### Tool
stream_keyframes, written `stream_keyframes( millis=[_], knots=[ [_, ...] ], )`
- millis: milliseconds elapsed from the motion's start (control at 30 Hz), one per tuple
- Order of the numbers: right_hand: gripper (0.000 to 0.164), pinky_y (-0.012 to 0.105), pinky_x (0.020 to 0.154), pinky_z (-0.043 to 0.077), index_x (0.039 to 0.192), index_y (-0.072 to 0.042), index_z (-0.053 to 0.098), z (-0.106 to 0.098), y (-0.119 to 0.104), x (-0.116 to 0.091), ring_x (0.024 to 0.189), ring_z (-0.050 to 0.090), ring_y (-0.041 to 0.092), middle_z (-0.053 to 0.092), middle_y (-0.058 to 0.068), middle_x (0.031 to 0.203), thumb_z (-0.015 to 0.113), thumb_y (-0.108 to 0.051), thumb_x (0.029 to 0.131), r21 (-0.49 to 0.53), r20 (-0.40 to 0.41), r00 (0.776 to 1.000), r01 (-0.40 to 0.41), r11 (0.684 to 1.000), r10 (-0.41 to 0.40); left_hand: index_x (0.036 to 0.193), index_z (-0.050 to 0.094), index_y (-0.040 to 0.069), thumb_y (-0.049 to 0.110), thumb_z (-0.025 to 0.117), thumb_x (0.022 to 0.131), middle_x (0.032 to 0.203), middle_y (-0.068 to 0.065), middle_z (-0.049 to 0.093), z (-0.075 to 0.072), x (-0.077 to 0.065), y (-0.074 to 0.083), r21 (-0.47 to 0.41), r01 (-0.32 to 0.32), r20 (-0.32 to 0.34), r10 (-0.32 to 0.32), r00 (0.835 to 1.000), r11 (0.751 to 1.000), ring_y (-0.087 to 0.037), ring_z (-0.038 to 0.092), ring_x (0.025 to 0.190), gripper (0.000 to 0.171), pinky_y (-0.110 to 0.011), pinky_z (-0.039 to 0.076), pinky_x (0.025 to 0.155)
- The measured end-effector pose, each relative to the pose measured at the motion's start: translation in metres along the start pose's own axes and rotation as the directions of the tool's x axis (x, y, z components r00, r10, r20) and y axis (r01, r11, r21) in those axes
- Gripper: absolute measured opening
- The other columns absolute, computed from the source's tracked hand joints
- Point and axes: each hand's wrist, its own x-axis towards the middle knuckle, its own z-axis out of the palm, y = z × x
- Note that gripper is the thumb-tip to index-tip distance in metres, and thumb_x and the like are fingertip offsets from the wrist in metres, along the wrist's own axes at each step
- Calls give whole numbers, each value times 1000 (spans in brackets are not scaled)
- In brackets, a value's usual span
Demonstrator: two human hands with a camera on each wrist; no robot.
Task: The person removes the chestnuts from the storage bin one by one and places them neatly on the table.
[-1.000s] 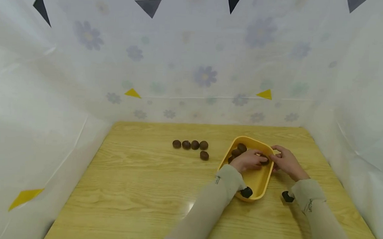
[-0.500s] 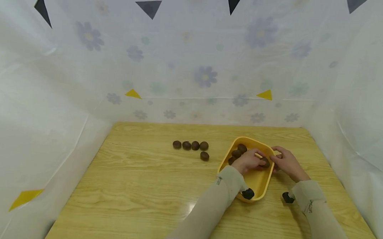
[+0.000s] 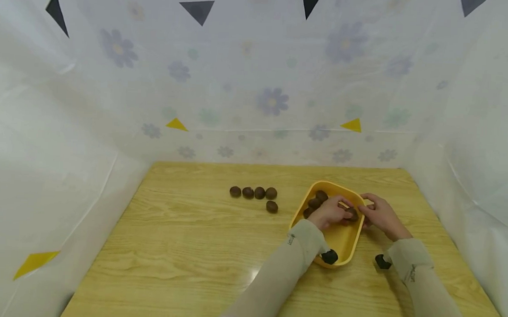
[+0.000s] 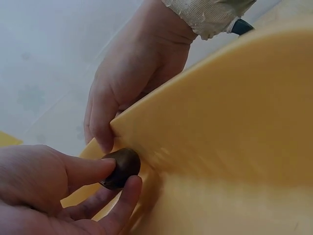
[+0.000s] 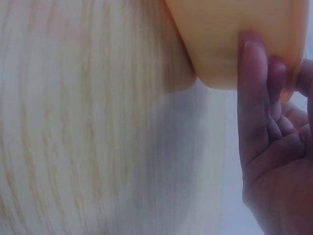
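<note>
A yellow plastic tray point(image 3: 339, 242) with raised walls stands at the right of the wooden table. Inside it, my left hand point(image 3: 330, 212) pinches a dark brown chestnut point(image 4: 126, 166) between thumb and fingers, close to the far right corner. My right hand point(image 3: 381, 215) grips that corner's rim from outside, thumb over the edge, and the right wrist view shows its fingers point(image 5: 254, 73) against the outer wall. Several more chestnuts point(image 3: 314, 203) lie along the tray's left side, partly hidden by my left hand.
Left of the tray, several chestnuts point(image 3: 259, 193) form a row on the wooden table point(image 3: 182, 240), with a single chestnut point(image 3: 271, 206) just in front of the row's right end. White flower-patterned sheeting point(image 3: 249, 82) encloses the back and sides.
The pinched chestnut has turned and shifted slightly in my left fingers near the tray corner. My right hand keeps its hold on the rim, and the row is unchanged.
</note>
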Motion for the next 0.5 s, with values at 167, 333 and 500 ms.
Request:
stream_keyframes(
  millis=[167,333,500],
  knots=[
    [55,42,66,64,156,7,31,-1,-1,1,71,73,26,73,26,102,49,-21,111,0,-3,1000,-4,1000,4,108,66,9,-3,66,99,94,-5,60,1,-3,6,-4,-10,-40,10,999,1000,-31,68,92,15,-48,59,91],
    [58,43,66,64,157,7,29,-3,-1,1,70,73,27,73,26,102,50,-22,111,-8,1,1000,-11,1000,11,104,66,11,-2,68,98,94,-4,59,3,-4,10,2,-9,-78,9,997,1000,-30,68,90,15,-47,60,89],
    [57,42,66,64,156,7,30,-2,2,1,73,73,26,73,27,105,49,-22,112,-2,4,1000,-10,1000,10,107,68,10,-1,68,98,96,-4,60,1,-5,11,-6,-26,-92,26,995,1000,-28,67,89,14,-47,60,90]
  ],
)
